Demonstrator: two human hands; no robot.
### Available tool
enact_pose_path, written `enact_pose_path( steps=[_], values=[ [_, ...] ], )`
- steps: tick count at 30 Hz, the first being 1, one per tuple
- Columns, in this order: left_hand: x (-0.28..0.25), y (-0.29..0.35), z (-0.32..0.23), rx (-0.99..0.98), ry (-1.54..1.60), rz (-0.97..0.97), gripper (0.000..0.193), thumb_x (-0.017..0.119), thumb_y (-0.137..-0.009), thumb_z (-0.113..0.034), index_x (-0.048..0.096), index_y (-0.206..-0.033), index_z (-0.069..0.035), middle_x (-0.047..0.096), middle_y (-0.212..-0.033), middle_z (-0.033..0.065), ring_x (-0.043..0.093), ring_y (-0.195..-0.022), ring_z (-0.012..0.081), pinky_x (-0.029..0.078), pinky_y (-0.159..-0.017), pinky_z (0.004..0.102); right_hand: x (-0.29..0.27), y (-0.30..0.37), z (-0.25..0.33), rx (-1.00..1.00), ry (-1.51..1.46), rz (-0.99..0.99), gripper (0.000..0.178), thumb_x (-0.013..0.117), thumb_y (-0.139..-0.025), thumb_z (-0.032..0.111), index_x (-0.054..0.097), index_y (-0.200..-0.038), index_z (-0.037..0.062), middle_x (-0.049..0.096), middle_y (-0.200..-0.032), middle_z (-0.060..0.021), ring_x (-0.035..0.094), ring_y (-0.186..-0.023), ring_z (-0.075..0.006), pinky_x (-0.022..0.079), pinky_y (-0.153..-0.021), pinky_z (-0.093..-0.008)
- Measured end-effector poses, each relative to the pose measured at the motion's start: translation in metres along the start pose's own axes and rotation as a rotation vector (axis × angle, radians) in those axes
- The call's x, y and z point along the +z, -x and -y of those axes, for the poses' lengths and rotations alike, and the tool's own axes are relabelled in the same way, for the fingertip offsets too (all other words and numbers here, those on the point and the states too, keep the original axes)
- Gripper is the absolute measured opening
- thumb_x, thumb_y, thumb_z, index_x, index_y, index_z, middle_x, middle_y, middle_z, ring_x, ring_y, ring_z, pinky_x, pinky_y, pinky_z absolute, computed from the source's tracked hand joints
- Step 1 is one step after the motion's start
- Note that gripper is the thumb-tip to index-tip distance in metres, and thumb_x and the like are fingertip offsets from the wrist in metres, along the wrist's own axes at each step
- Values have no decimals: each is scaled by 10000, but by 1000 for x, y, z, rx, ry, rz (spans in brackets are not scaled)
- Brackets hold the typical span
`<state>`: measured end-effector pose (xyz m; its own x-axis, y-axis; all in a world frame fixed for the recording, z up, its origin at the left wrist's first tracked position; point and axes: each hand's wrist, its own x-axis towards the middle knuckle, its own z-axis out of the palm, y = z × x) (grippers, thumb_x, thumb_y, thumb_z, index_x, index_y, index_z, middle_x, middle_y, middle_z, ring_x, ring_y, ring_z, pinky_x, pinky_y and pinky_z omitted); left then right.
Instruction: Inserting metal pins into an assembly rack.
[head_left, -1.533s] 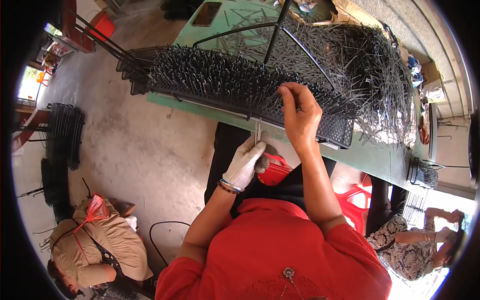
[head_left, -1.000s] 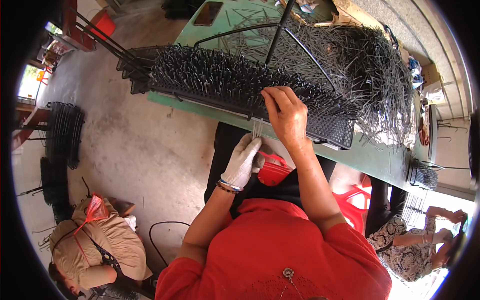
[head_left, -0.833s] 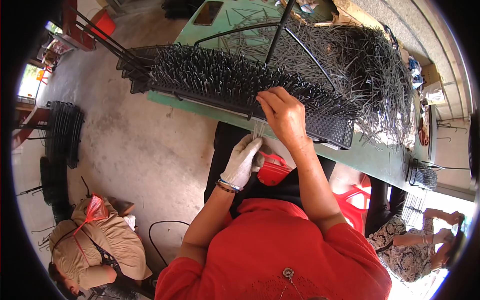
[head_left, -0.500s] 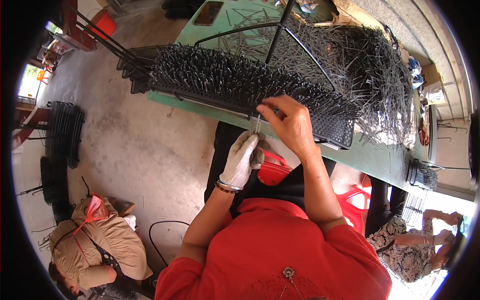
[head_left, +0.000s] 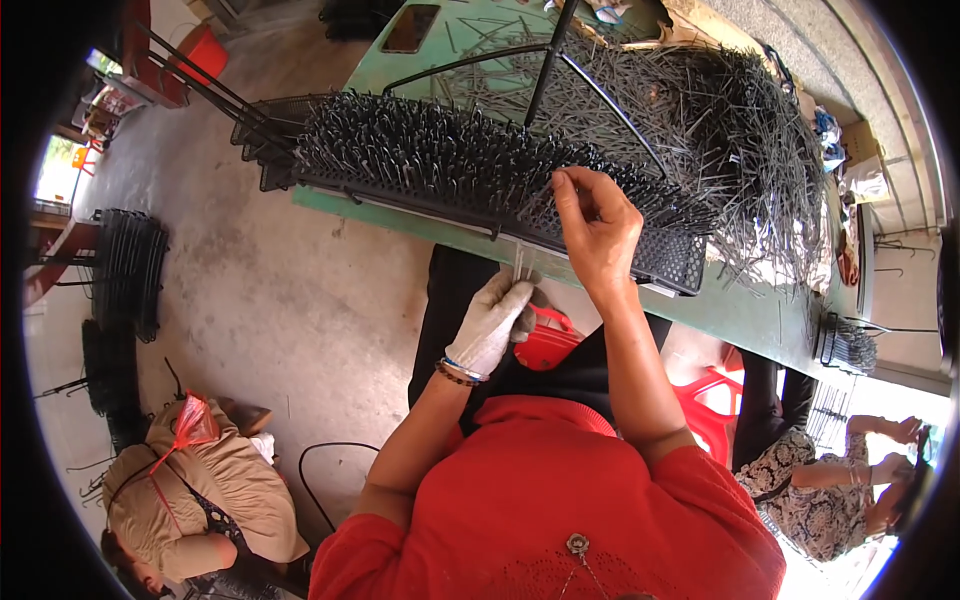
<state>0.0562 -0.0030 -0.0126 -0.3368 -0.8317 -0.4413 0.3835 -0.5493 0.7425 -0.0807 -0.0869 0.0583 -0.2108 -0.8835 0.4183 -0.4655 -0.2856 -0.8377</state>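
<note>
**A:** So what were the hands doing in that shot?

**B:** The right hand (head_left: 600, 225) was bare and up at the black perforated rack (head_left: 480, 175), the long one bristling with thin metal pins. Its fingers (head_left: 568, 190) were pinched nearly closed, thumb and forefinger tip to tip right at the pin tops. Looked like they had one pin, but it was too small to be sure. The other fingers curled loosely behind.

**A:** And the left?

**B:** The left hand (head_left: 492, 322) had a white glove on, with a beaded bracelet (head_left: 455, 372) at the wrist. It sat lower, just under the near edge of the rack, closed into a loose fist around a small bundle of pale pins (head_left: 520, 265) that stuck up out of the top of the grip.

**A:** Where was the rack sitting?

**B:** On a green tabletop (head_left: 740, 310), along its near edge, running left to right. Behind it lay a big messy heap of loose pins (head_left: 740, 120), and a curved black rod frame (head_left: 560, 60) arched over the rack.

**A:** Anybody else around?

**B:** Yeah, one person crouched on the concrete floor (head_left: 270, 300) at lower left, another in patterned clothes at lower right. Red plastic stools (head_left: 715, 400) were under the tabletop.
</note>
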Motion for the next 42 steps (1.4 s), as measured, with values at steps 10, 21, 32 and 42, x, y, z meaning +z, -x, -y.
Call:
enact_pose_path(
  steps=[10,21,32,42],
  values=[
    [5,4,-11,-16,2,-16,277,533,-994,-212,527,-1233,-72,643,-912,-2,576,-611,17,461,-494,150,8,6,-13,-121,43,-37,92,725,-858,49,699,-938,14,666,-762,-39,543,-571,-51,432,-504,-218],
    [0,0,-6,-31,21,19,241,517,-1002,-174,533,-1207,-50,627,-896,21,471,-581,-4,349,-476,143,13,6,-16,-298,201,51,76,728,-810,27,706,-882,19,661,-852,-75,611,-589,-163,486,-505,-281],
    [0,2,-5,-52,61,31,225,530,-997,-185,574,-1169,-45,636,-872,22,478,-592,7,335,-492,156,11,8,-15,-341,194,71,78,727,-806,23,699,-879,17,658,-849,-82,597,-569,-183,481,-507,-284],
    [3,3,-6,-73,56,14,210,529,-1004,-213,589,-1121,-50,648,-876,39,496,-573,21,343,-473,166,9,7,-14,-322,207,156,84,699,-824,31,669,-901,13,640,-850,-87,603,-572,-210,490,-528,-312]
  ],
)
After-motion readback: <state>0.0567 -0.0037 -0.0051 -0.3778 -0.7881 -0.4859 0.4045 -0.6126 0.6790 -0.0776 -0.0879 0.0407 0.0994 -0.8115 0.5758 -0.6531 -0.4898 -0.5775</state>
